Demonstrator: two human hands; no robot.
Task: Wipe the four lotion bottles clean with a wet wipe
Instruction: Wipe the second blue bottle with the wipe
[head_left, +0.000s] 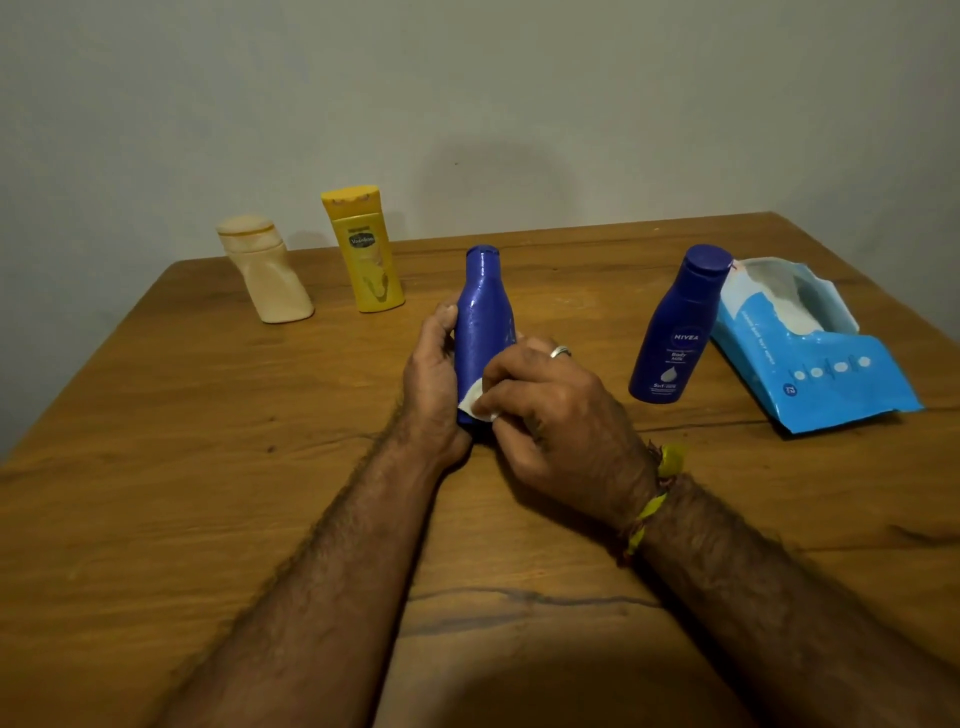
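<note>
**Blue bottle upright between the hands, wipe low on its near side**

The wooden table (208, 467) fills the view, with a pale wall behind it. On its right side lies the open wet-wipe pack (826, 364), flap lifted, white wipes showing inside. Just left of the pack, close beside it, stands the labelled blue bottle (675, 332), label facing the camera. Well apart on the far left stand the yellow bottle (366, 254) and, left of that, the beige bottle (265, 275), both upright near the table's back edge.

The bottle in hand, the plain blue bottle (483, 322), stands at the middle of the table, its long axis upright with the cap pointing up and slightly away. The left hand (434, 374) wraps its left flank, thumb high on the body, and holds it steady. The right hand (550, 415), wearing a ring, has its fingers curled round a small white wet wipe (475, 402) and presses it against the lower part of the bottle, near the base.

Judging from this, the wiping hand sits at the bottom end of the axis, so the unwiped run most likely lies upward, toward the shoulder and cap. The right hand is the nearer one to the other blue bottle; the left is nearer the yellow and beige pair
</note>
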